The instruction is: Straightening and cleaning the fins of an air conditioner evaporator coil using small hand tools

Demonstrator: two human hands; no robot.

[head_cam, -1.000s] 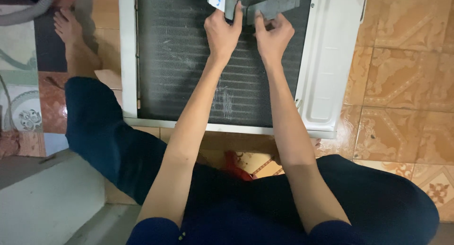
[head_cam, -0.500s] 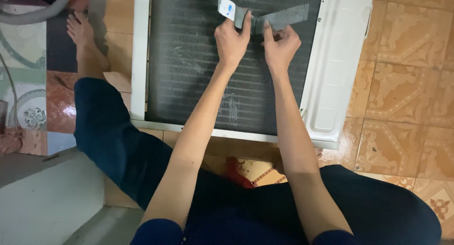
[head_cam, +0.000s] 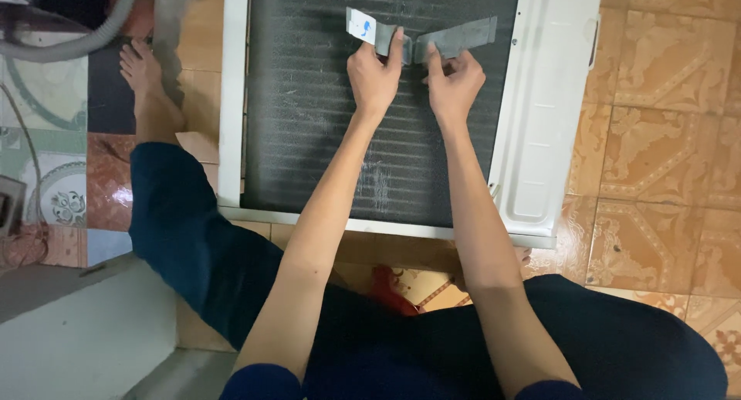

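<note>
A grey metal strip (head_cam: 455,37), bent at its middle, is held above the dark finned coil (head_cam: 324,137) of a white air-conditioner unit (head_cam: 548,122) lying on the floor. My left hand (head_cam: 374,76) grips the strip's left half, which carries a small white sticker (head_cam: 361,25) at its end. My right hand (head_cam: 454,83) grips the right half just beside the bend. Both hands are close together, thumbs near the fold.
Orange patterned floor tiles (head_cam: 664,137) lie to the right. My left bare foot (head_cam: 143,68) rests left of the unit, near a grey hose (head_cam: 69,45). A red object (head_cam: 390,288) sits under my legs. A grey step (head_cam: 69,330) is at the lower left.
The view has shifted so hands and strip sit lower in frame. The strip looks more sharply bent at its middle, with both hands still gripping it.
</note>
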